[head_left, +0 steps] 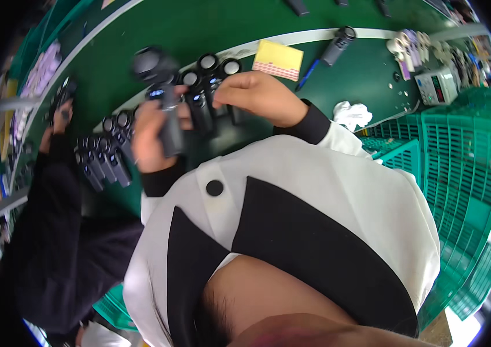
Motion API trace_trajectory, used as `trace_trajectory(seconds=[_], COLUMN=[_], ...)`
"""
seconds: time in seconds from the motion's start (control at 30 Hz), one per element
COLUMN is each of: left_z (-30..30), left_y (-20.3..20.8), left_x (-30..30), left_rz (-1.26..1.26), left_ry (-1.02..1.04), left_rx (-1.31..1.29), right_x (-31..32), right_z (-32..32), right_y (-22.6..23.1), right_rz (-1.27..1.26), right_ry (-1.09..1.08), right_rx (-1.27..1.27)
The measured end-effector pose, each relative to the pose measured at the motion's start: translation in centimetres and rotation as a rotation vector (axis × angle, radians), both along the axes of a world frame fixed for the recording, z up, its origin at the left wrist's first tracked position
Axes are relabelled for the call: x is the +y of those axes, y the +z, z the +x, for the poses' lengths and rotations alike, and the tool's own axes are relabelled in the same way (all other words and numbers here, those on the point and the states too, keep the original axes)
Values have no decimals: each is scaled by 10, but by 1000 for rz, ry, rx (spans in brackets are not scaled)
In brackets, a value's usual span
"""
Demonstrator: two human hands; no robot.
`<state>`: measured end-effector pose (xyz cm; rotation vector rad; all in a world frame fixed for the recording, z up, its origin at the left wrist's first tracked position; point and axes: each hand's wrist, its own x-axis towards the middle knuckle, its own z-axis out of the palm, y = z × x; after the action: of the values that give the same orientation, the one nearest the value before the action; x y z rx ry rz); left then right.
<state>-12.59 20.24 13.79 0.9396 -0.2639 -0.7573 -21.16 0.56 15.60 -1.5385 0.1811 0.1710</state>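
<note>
Grey device [170,126] grasped in left hand [149,137], right hand [261,96] at upright devices [201,110] by surface's [364,75] near edge, cannot tell if grasping, yellow card [280,56] beyond.

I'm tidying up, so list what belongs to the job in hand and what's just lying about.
Job, judging by the hands:
dark device in the left hand
clustered devices at the right hand

Apparently lying about:
yellow card
blue pen
crumpled white bundle

White long-sleeved cloth top [320,173] worn, fitted with round black button [214,188]; broad pointed black collar [297,225] set neckward of button, black cuffs [306,125] seen either side of it.
</note>
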Motion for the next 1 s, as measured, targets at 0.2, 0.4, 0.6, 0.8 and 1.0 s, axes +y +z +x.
trace_trajectory(seconds=[0.2,0.4,0.6,0.8,1.0], left_z=[18,-11,-17,60,150], left_y=[69,130,98,-8,-150], left_x=[42,52,-16,-130,-265], left_rz=[47,-462,-42,177,58], left_ry=[993,724,455,-265,-221], left_rx=[-498,-899,-604,307,110], right_x=[-10,-9,-34,-54,-52], right_z=[8,12,4,-13,-10], right_y=[-13,-35,-43,-52,-75], right_rz=[-68,-226,-286,-340,-429], right_ry=[-131,-173,-249,-265,-260], right_rx=[-63,-35,-38,-36,-4])
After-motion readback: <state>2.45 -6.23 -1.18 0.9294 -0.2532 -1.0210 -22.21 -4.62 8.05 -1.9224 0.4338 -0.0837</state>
